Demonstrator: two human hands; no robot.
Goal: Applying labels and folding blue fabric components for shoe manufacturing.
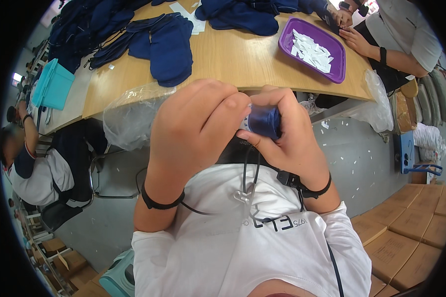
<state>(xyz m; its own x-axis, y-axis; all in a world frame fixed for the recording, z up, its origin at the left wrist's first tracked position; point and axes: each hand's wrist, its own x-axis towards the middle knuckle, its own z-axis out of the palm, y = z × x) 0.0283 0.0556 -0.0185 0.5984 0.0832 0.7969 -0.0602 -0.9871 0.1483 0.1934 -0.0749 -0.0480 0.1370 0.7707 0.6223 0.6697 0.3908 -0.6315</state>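
In front of my chest I hold a small dark-blue cylinder [264,122] with a shiny surface and a white, dark-speckled band at its left end; its exact kind is unclear. My right hand [296,131] curls round it, forefinger over the top and thumb below. Close against the white end, my left hand [195,123] is closed with its fingertips turned inward, and what they pinch is hidden behind the knuckles. Beyond my hands, navy fabric pieces [171,49] lie on the wooden table [233,57].
A purple tray [339,62] of white paper slips stands at the table's right. Clear plastic bags hang at the edge [129,116]. Another person sits left beside a teal bin [54,86]; someone else works at far right. Cardboard boxes [391,247] are stacked at lower right.
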